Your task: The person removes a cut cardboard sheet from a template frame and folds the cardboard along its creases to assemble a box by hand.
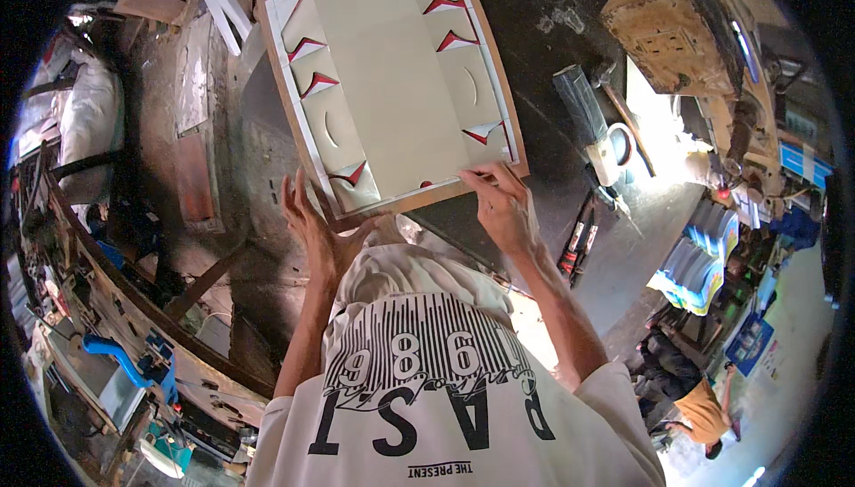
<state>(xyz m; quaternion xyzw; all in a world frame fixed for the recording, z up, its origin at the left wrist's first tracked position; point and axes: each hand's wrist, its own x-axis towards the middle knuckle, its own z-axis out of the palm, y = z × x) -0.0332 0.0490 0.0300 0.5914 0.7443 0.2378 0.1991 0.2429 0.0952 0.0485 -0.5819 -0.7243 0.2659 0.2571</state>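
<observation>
A cream die-cut cardboard sheet (387, 68) with red-and-white scraps around its cut-outs lies on a larger brown board (523, 144). At the board's near left corner is my left hand (319, 233), its fingers apart and pointing up along the side. It appears to hold nothing, though the board's corner partly covers the view near the thumb. Toward the near right corner, my right hand (506, 206) has thumb and forefinger pinched together on the near edge of the sheet. Curved slots and notches run along both sides of the sheet.
Right of the board, on a dark table (543, 32), lie a hammer (628, 122), a tape roll (621, 144) and red-and-black hand tools (581, 242). A wooden box (672, 28) stands beyond. Stacked blue-and-yellow packages (695, 260) sit farther right. Another person (699, 398) is at the lower right.
</observation>
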